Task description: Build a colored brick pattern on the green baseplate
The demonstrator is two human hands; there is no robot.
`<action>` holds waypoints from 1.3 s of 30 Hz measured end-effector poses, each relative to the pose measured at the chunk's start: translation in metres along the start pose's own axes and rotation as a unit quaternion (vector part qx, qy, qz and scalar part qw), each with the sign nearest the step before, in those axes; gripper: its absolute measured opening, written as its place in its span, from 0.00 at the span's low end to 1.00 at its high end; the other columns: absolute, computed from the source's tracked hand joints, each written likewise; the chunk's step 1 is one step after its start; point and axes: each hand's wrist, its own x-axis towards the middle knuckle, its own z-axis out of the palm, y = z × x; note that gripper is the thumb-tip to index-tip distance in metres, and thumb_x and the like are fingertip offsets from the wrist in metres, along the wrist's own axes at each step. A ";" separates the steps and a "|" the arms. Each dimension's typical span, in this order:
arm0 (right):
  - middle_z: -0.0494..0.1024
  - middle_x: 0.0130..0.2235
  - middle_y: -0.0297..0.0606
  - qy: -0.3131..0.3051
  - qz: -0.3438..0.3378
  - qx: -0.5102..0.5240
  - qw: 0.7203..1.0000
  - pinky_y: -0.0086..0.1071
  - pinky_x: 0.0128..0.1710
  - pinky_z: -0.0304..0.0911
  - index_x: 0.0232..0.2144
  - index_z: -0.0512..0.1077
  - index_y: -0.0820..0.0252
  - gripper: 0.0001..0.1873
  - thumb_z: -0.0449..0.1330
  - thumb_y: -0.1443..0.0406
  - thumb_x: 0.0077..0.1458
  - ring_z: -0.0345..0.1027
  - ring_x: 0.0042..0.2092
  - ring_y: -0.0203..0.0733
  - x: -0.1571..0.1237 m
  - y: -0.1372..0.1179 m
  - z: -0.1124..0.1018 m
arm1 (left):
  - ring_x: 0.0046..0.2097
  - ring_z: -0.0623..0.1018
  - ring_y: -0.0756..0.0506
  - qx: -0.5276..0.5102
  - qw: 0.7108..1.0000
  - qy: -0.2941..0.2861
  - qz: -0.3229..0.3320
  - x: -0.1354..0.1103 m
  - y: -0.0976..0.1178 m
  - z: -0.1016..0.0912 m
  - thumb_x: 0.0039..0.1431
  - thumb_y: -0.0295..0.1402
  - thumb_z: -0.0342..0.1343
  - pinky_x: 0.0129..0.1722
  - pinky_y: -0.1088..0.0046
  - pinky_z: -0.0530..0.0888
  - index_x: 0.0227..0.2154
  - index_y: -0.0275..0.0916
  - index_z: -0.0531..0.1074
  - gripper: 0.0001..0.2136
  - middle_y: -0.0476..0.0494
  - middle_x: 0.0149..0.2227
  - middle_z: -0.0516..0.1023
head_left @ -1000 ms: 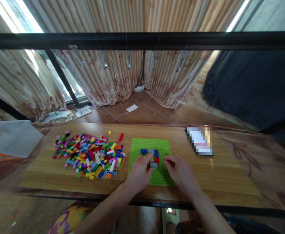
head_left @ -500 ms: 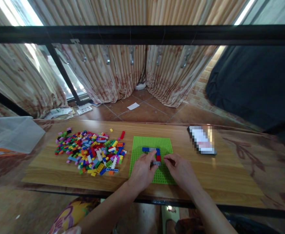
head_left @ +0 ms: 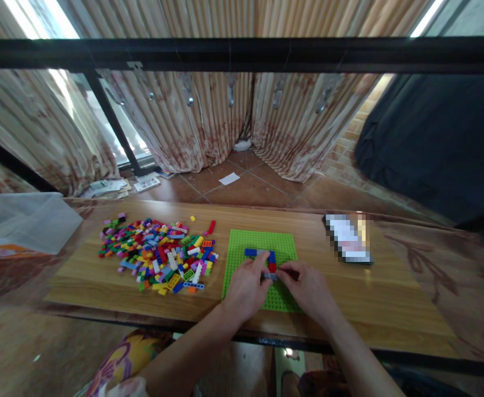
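Note:
A green studded baseplate [head_left: 236,242] lies on the wooden table, bearing a bracket-shaped row of toy building bricks. Its far side has a blue brick [head_left: 251,252] and a grey one, its right side a blue brick and a red brick [head_left: 272,267], and its near end a grey brick [head_left: 272,276]. My left hand [head_left: 246,286] rests over the row's open left side, index finger and thumb apart, their tips at the bricks. At the right end of the near grey brick, my right hand [head_left: 306,284] is closed in a pinch. Anything between those fingertips is hidden.
A heap of loose coloured bricks [head_left: 159,253] spreads left of the baseplate, with a red brick [head_left: 211,226] at its edge. A phone-like device [head_left: 347,240], blurred out, lies on the right. A translucent plastic container [head_left: 27,220] stands at the table's [head_left: 382,309] left end.
My right hand's pinched fingertips have moved left, from just beside the brick row to the near grey brick. The left hand stays at the row. The whole view has shifted slightly.

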 end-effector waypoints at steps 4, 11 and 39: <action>0.81 0.30 0.37 -0.010 0.024 0.013 1.000 0.33 0.33 0.61 0.27 0.78 0.57 0.10 0.60 0.59 0.52 0.73 0.32 0.42 0.003 0.000 0.001 | 0.48 0.74 0.41 0.001 1.000 -0.008 -0.002 0.001 0.001 -0.002 0.55 0.26 0.56 0.52 0.60 0.70 0.61 0.40 0.59 0.29 0.48 0.41 0.81; 0.80 0.26 0.36 -0.013 0.050 0.027 0.998 0.32 0.28 0.59 0.25 0.77 0.57 0.10 0.63 0.57 0.48 0.72 0.29 0.41 0.008 0.000 0.000 | 0.48 0.74 0.41 0.001 1.000 -0.024 -0.016 0.004 0.003 -0.005 0.54 0.26 0.58 0.52 0.61 0.70 0.61 0.41 0.59 0.31 0.49 0.40 0.81; 0.78 0.23 0.35 -0.046 0.052 0.053 0.996 0.30 0.25 0.55 0.23 0.78 0.59 0.13 0.62 0.56 0.48 0.68 0.26 0.38 0.012 0.004 -0.002 | 0.45 0.78 0.46 -0.100 0.994 -0.050 -0.011 0.008 -0.004 -0.020 0.55 0.25 0.53 0.52 0.65 0.72 0.60 0.36 0.60 0.28 0.45 0.43 0.81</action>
